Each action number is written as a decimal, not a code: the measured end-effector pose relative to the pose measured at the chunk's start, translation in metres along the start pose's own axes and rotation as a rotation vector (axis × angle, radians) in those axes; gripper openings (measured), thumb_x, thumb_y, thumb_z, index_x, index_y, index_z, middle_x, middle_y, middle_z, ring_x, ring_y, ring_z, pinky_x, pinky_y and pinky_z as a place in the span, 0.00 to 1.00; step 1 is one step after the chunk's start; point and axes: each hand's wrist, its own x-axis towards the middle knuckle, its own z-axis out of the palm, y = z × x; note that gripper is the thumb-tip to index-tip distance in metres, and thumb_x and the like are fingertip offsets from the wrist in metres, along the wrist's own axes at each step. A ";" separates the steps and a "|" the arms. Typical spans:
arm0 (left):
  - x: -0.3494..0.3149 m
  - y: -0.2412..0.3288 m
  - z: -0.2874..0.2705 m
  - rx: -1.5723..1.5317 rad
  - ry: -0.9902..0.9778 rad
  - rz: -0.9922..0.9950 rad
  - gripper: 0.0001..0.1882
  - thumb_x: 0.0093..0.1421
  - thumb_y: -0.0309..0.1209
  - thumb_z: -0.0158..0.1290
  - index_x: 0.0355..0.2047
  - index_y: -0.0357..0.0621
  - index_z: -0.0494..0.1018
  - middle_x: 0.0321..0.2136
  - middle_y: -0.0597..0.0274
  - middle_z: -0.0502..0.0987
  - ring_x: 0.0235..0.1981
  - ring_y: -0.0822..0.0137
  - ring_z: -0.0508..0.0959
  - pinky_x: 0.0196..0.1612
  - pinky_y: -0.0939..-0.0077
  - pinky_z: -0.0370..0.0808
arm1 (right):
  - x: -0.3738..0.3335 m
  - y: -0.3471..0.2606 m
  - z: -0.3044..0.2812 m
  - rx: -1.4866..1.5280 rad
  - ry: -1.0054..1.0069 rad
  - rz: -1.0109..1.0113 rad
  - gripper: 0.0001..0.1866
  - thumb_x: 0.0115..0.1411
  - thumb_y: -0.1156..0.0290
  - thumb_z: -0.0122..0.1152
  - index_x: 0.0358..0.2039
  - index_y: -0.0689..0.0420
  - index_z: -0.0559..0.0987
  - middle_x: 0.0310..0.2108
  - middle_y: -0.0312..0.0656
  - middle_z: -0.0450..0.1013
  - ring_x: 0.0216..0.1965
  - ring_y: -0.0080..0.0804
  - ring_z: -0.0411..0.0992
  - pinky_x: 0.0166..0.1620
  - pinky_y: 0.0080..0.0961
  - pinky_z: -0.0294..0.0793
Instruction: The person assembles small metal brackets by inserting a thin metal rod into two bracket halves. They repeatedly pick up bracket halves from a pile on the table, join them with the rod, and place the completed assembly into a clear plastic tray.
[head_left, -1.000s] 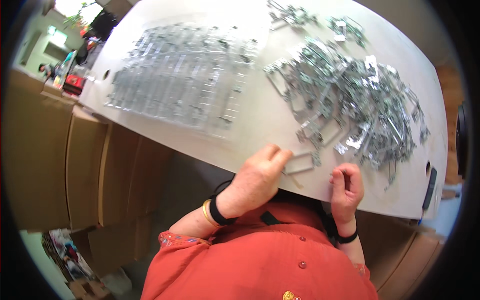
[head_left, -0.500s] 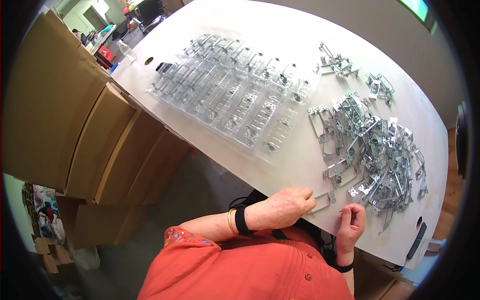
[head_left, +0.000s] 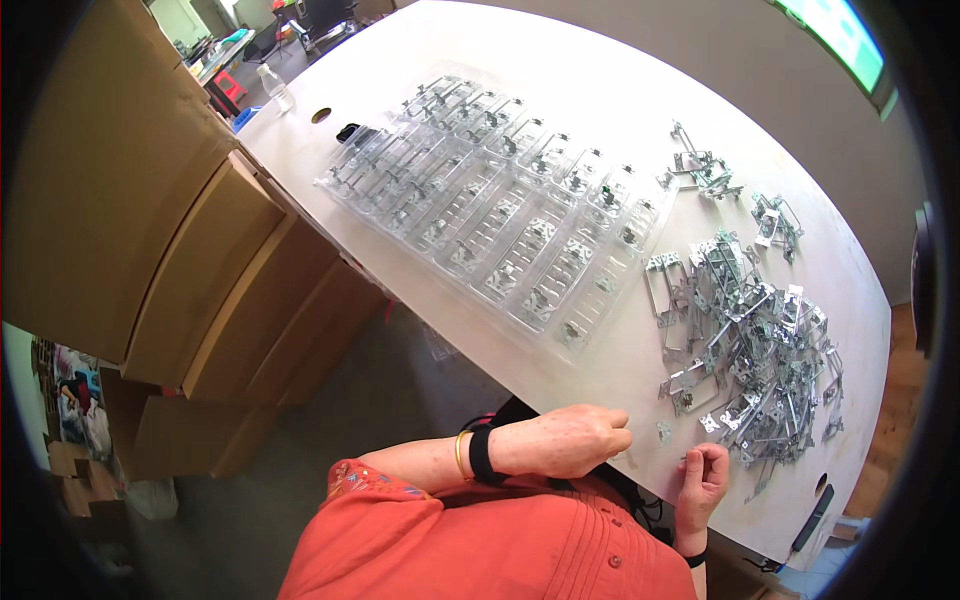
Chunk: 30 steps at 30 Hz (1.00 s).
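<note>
Near the table's front edge, my left hand point(head_left: 572, 440) is closed, with its thumb and fingertips pinched together. Whatever it grips is hidden by the fingers. Just past its fingertips, a small flat metal piece point(head_left: 664, 432) shows against the white tabletop; I cannot tell if it belongs to a longer bracket. To the right, my right hand point(head_left: 704, 482) is curled, thumb against forefinger, with a tiny thin thing at the tips too small to name. Beyond it lies a tangled heap of silvery metal brackets point(head_left: 765, 365), long frames with flat end plates.
Clear plastic trays point(head_left: 480, 200) holding brackets in their compartments cover the table's point(head_left: 590, 75) left middle. Two smaller bracket clusters point(head_left: 705, 172) point(head_left: 777, 226) lie far right. A plastic bottle point(head_left: 274, 88) stands far left. Cardboard boxes point(head_left: 225, 260) rise beside the table's left edge.
The whole view has shifted, so the table's things appear lower and further right. The bracket frame seen between my hands now shows only as a small plate. Both hands remain closed.
</note>
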 end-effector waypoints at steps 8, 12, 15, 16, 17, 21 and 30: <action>-0.022 0.026 -0.062 -0.070 0.229 0.047 0.07 0.65 0.22 0.58 0.43 0.38 0.77 0.36 0.52 0.76 0.34 0.51 0.80 0.38 0.62 0.78 | 0.002 0.000 -0.001 -0.001 -0.014 -0.002 0.06 0.74 0.71 0.62 0.40 0.57 0.74 0.37 0.31 0.71 0.32 0.16 0.69 0.38 0.16 0.70; -0.035 0.040 -0.102 -0.019 0.468 -0.075 0.09 0.61 0.18 0.62 0.42 0.37 0.81 0.38 0.55 0.80 0.33 0.60 0.82 0.36 0.70 0.80 | 0.004 0.001 -0.001 -0.024 -0.027 -0.001 0.06 0.74 0.72 0.62 0.41 0.57 0.74 0.37 0.31 0.70 0.31 0.16 0.69 0.37 0.16 0.70; -0.044 0.041 -0.128 0.152 0.666 -0.222 0.09 0.61 0.16 0.64 0.41 0.37 0.83 0.36 0.59 0.82 0.32 0.71 0.81 0.34 0.77 0.79 | 0.004 0.002 -0.002 -0.024 -0.035 -0.011 0.05 0.74 0.72 0.62 0.41 0.57 0.74 0.37 0.31 0.70 0.31 0.16 0.69 0.37 0.16 0.70; -0.048 0.040 -0.136 0.190 0.740 -0.283 0.08 0.61 0.17 0.63 0.41 0.37 0.83 0.35 0.59 0.82 0.31 0.72 0.80 0.34 0.77 0.78 | 0.004 0.002 -0.002 -0.021 -0.038 -0.014 0.05 0.74 0.73 0.62 0.41 0.57 0.74 0.37 0.32 0.70 0.31 0.16 0.69 0.37 0.16 0.70; -0.050 0.038 -0.143 0.227 0.812 -0.342 0.08 0.62 0.17 0.63 0.41 0.36 0.83 0.34 0.59 0.82 0.31 0.73 0.80 0.34 0.78 0.77 | 0.004 0.002 -0.002 -0.021 -0.039 -0.023 0.05 0.74 0.73 0.62 0.41 0.57 0.74 0.38 0.32 0.70 0.31 0.16 0.69 0.37 0.16 0.70; -0.057 0.021 -0.165 0.395 1.074 -0.513 0.05 0.65 0.19 0.61 0.40 0.36 0.82 0.33 0.64 0.81 0.29 0.77 0.78 0.34 0.80 0.76 | 0.004 0.003 0.000 -0.020 -0.035 -0.052 0.05 0.73 0.73 0.62 0.40 0.57 0.74 0.38 0.33 0.70 0.31 0.17 0.69 0.36 0.16 0.70; -0.051 -0.016 -0.193 0.561 1.189 -0.642 0.05 0.67 0.23 0.59 0.41 0.36 0.82 0.33 0.61 0.82 0.29 0.74 0.80 0.36 0.77 0.77 | 0.006 0.005 -0.005 -0.072 -0.064 -0.059 0.05 0.72 0.75 0.63 0.39 0.58 0.75 0.38 0.35 0.70 0.31 0.17 0.68 0.36 0.16 0.69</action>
